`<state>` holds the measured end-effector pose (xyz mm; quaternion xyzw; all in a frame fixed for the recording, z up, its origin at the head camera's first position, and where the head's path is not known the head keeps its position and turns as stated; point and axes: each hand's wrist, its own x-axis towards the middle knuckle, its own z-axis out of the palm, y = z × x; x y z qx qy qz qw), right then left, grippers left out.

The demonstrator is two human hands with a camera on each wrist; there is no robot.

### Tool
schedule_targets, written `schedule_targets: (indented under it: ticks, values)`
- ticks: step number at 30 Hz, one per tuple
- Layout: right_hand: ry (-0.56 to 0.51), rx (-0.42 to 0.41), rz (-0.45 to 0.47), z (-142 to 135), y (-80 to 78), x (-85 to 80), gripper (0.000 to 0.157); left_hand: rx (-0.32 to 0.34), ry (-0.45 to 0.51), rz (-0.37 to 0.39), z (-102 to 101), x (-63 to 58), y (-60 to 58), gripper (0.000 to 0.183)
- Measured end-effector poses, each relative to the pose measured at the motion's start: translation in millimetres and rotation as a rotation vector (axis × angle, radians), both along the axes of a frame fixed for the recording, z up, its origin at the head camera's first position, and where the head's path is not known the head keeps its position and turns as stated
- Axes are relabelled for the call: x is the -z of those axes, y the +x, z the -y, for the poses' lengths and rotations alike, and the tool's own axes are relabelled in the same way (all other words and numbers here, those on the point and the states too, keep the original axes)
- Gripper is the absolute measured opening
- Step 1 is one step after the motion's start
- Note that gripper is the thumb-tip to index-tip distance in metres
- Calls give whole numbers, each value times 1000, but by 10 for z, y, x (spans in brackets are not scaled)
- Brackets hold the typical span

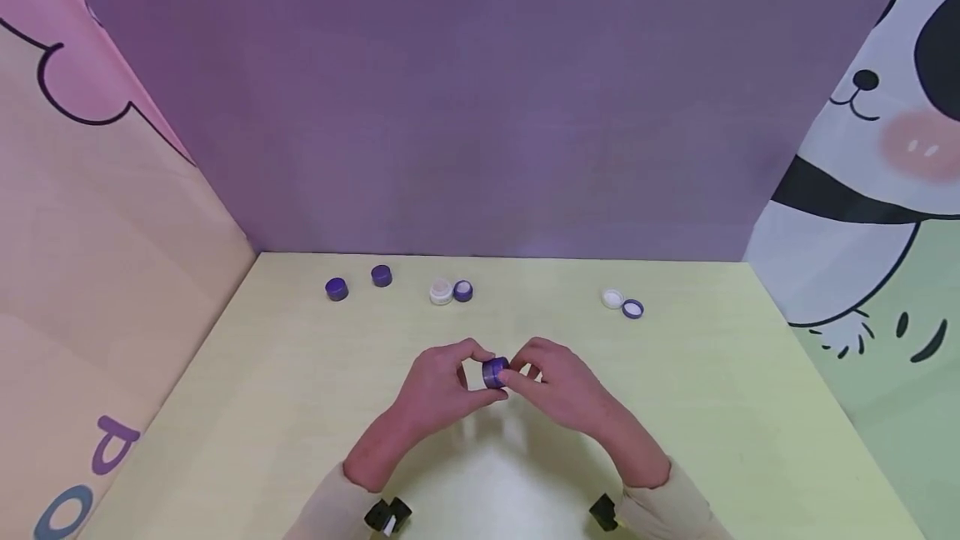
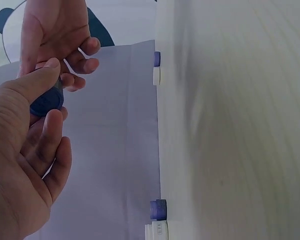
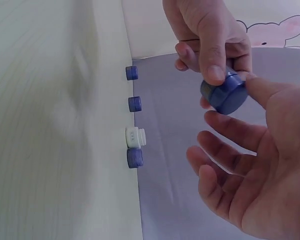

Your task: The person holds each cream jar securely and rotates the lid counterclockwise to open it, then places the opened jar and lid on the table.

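Note:
A small purple jar (image 1: pixel 491 372) is held sideways above the table, between both hands. My left hand (image 1: pixel 441 377) grips its left end between thumb and fingers. From the other side, my right hand (image 1: pixel 564 386) pinches the right end with thumb and index finger, while its other fingers are bent clear of the jar. A seam between the jar's body and its smooth cap shows in the right wrist view, where the jar (image 3: pixel 232 96) appears bluer. In the left wrist view, the left thumb partly covers the jar (image 2: pixel 48 103).
Two purple jars (image 1: pixel 337 289) stand at the back left. Nearer the middle, a white jar (image 1: pixel 441 293) touches another purple jar (image 1: pixel 462 292), both pale on top. A white lid (image 1: pixel 612 299) and a purple-rimmed lid (image 1: pixel 633 309) lie at the back right. A purple wall (image 1: pixel 480 123) rises behind the table.

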<state>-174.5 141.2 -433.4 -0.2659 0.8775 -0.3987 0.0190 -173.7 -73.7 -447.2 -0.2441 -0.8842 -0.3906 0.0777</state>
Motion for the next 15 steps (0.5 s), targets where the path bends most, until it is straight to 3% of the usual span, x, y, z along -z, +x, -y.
schedule_targets:
  ticks: [5, 15]
  values:
    - [-3, -26, -11, -28, 7, -7, 23, 9, -16, -11, -2, 2, -1, 34]
    - [48, -23, -136, -45, 38, -31, 35, 30, -42, 30, -3, 3, 23, 37]
